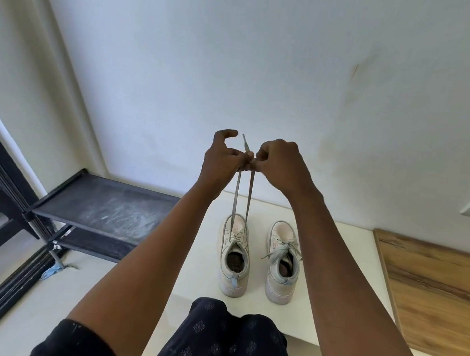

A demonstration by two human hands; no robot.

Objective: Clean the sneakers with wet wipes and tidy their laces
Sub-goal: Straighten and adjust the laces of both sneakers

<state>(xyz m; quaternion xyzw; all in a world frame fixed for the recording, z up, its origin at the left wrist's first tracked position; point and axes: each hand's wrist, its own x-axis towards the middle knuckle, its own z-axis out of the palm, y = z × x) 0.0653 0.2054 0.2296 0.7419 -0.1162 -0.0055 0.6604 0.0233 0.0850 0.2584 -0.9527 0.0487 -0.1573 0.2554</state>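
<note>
Your left hand (pixel 224 157) and right hand (pixel 278 160) are raised together in front of the wall (pixel 241 61), knuckles nearly touching. Each pinches one end of the grey laces (pixel 236 195), and your left forefinger is lifted clear and hooked. Both strands run taut down to the left-side sneaker (pixel 233 268), which stands on the white tabletop (pixel 333 277). Just beside it stands the right-side sneaker (pixel 280 282), heel toward you, its lace in a loose bow. A faint pink mark on each upper is too small to read. A wooden board (pixel 434 294) lies at the right and a black rack (pixel 101 209) at the left.
</note>
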